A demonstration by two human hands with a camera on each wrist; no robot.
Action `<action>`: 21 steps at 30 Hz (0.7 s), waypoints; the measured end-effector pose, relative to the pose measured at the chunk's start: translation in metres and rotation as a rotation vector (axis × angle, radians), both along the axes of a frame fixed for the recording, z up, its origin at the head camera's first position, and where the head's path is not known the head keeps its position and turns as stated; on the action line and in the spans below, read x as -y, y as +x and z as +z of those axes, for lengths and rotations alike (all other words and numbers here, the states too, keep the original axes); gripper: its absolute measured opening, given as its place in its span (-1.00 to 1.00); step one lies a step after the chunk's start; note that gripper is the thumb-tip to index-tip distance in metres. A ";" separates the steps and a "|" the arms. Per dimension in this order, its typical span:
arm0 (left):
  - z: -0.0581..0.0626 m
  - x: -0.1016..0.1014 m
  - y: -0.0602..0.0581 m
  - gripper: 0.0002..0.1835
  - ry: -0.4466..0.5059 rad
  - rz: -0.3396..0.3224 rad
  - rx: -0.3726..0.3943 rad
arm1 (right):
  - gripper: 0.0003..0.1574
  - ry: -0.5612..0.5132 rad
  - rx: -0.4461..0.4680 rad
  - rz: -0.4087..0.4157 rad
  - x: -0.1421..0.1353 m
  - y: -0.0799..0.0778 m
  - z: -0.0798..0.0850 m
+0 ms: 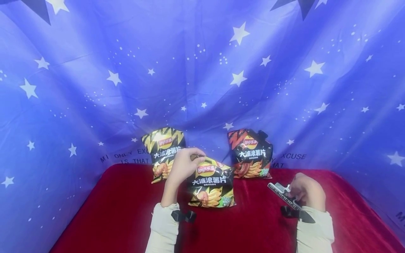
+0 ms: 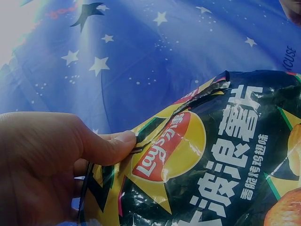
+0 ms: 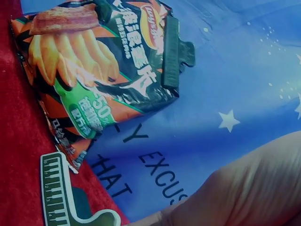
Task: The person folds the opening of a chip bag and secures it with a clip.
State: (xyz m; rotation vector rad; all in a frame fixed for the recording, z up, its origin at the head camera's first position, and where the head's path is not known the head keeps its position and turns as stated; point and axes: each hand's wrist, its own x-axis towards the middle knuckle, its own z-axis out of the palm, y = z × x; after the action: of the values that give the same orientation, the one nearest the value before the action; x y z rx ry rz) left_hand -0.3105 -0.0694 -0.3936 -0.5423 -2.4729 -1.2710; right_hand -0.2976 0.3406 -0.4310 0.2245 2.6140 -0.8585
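My left hand (image 1: 181,168) pinches the folded top edge of a yellow-and-black Lay's chip bag (image 1: 210,191) standing at the front middle. In the left wrist view, the thumb lies over the fold of this chip bag (image 2: 183,188), beside the logo; most of the fingers are hidden behind it. Off to the right, my right hand (image 1: 311,191) holds a bag clip (image 1: 281,195) with a piano-key pattern, above the cloth and apart from the bags. The clip (image 3: 54,188) also shows in the right wrist view.
A second yellow-and-black chip bag (image 1: 164,142) stands behind the left hand. Back right is a red-and-black chip bag (image 1: 250,154) with a black clip (image 3: 171,54) on its top. Red cloth (image 1: 253,225) covers the table; a blue starry curtain (image 1: 202,70) hangs behind.
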 end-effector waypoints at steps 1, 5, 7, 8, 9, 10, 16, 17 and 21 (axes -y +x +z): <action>0.000 0.000 0.000 -0.90 0.002 0.000 0.003 | -0.92 0.000 -0.006 0.019 0.002 0.000 0.000; -0.001 0.000 -0.001 -0.90 0.004 -0.004 0.003 | -0.88 -0.059 -0.062 0.132 0.011 -0.003 0.003; -0.001 0.000 -0.001 -0.90 0.002 -0.007 -0.003 | -0.80 -0.134 -0.079 0.185 0.016 -0.006 0.004; -0.001 0.001 -0.001 -0.90 0.003 -0.008 -0.004 | -0.77 -0.171 -0.088 0.215 0.019 -0.008 0.005; -0.001 0.001 -0.001 -0.90 0.004 -0.007 -0.005 | -0.75 -0.202 -0.094 0.239 0.021 -0.010 0.005; -0.001 0.001 -0.001 -0.90 0.006 -0.007 -0.004 | -0.72 -0.237 -0.103 0.257 0.024 -0.012 0.005; 0.000 0.000 0.000 -0.90 0.018 -0.003 0.002 | -0.53 -0.451 -0.190 0.276 0.037 -0.021 0.006; 0.000 0.000 0.000 -0.90 0.017 -0.002 0.001 | -0.49 -0.482 -0.207 0.262 0.039 -0.023 0.007; -0.001 0.000 -0.001 -0.91 0.014 0.005 -0.001 | -0.38 -0.540 -0.304 0.203 0.048 -0.025 0.012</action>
State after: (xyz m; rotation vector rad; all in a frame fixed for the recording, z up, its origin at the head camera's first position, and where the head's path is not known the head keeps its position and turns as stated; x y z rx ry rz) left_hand -0.3110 -0.0692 -0.3948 -0.5328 -2.4608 -1.2853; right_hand -0.3226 0.2924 -0.4190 -0.3356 2.4828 -1.5710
